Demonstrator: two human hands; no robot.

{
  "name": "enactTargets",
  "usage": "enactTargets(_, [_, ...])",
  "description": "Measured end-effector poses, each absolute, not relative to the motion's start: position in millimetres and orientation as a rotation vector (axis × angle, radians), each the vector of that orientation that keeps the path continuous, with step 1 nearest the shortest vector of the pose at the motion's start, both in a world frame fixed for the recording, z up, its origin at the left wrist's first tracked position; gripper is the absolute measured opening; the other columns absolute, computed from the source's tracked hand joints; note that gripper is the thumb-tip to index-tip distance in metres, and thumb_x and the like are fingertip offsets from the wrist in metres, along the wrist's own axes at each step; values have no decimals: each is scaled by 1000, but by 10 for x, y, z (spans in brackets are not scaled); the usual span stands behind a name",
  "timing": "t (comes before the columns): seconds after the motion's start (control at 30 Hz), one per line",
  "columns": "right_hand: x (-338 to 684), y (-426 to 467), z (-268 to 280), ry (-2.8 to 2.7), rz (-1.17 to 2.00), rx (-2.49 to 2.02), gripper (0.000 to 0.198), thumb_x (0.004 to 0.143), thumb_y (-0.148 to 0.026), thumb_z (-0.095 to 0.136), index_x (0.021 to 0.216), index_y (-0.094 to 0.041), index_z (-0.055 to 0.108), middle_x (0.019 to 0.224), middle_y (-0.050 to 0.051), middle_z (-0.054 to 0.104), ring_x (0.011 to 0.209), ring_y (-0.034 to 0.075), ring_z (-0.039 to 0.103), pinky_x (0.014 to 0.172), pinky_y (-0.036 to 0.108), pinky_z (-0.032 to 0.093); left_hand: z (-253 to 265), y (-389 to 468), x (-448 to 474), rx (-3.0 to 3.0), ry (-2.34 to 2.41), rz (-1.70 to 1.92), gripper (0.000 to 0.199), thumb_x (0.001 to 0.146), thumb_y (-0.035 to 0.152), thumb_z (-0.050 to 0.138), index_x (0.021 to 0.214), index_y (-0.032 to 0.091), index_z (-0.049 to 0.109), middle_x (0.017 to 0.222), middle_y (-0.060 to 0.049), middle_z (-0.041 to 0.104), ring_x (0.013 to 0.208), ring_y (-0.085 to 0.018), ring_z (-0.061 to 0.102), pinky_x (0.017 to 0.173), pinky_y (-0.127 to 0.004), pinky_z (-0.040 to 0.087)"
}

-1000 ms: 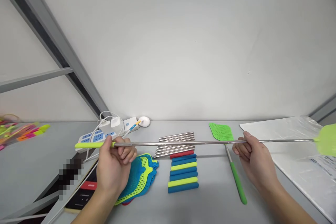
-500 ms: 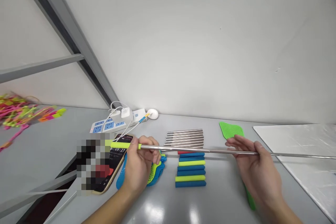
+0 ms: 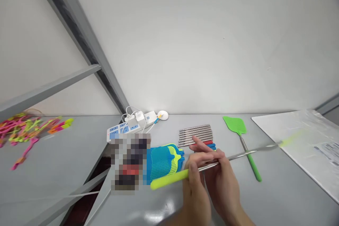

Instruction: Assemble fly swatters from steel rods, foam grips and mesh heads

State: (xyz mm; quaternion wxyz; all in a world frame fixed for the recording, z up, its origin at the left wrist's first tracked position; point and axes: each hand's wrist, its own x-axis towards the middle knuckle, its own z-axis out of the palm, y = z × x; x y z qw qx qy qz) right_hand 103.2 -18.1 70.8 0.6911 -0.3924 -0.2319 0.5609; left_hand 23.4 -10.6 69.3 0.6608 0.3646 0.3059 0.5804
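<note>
Yellow fly swatter (image 3: 235,156) held in mid-air above the desk (image 3: 267,197), running slantwise from lower left to upper right. Desk's left edge cuts diagonally past a dark gap (image 3: 82,203); the wall (image 3: 185,49) closes off the back. Bare desk lies below and to the right of the hands, up to the slanted edge of a plastic-wrapped package (image 3: 280,123). Room is tighter on the left: the handle's butt end sits just beside the stack of blue and yellow swatter heads (image 3: 161,160). Swatter's shaft crosses over the handle of the green fly swatter (image 3: 235,125) lying on the desk; its far end is over the package in this view.

Compared with half a second ago: hands then well apart along the shaft, now together; shaft then nearly level, now tilted. Far end, then out of frame, is now in view. Green fly swatter's handle, then mostly covered, shows clearly. Coloured tubes (image 3: 211,145) are now largely hidden by fingers; metal rods (image 3: 196,133) remain in view.

Left hand (image 3: 196,187) grasps the swatter where handle meets shaft. Right hand (image 3: 225,180) is against the shaft just beyond; cannot tell whether it is closed on it. Fingers overlap.

Appearance: handle bright yellow, round-ended; shaft shiny metal; head smeared by motion, mesh unreadable.
</note>
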Motion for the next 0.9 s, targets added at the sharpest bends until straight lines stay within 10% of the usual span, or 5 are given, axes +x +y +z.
enactTargets(0.23, [1097, -252, 729, -642, 1273, -778, 41, 91, -48, 56, 127, -30, 64, 138, 4, 58, 133, 26, 45, 112, 44, 33, 822, -35, 74, 458, 684, 1251, 37, 94, 50, 46, 86, 20, 67, 93, -9, 73, 91, -24, 68, 90, -40, 51])
enactTargets(0.57, [2206, -454, 640, -98, 886, -849, 49, 87, -62, 45, 104, -23, 70, 92, 5, 70, 101, 24, 65, 85, 39, 50, 893, 349, -74, 64, 703, 1548, 17, 93, 16, 46, 84, 16, 60, 73, 0, 64, 66, -11, 64, 86, -38, 56])
enactTargets(0.9, [2551, -305, 598, -365, 851, -889, 64, 91, -69, 27, 127, -27, 60, 118, 8, 66, 104, 26, 63, 96, 47, 40, 878, 418, -532, -23, 453, 1689, 20, 90, 5, 32, 84, 15, 48, 52, 9, 30, 43, -7, 34, 46, -18, 42])
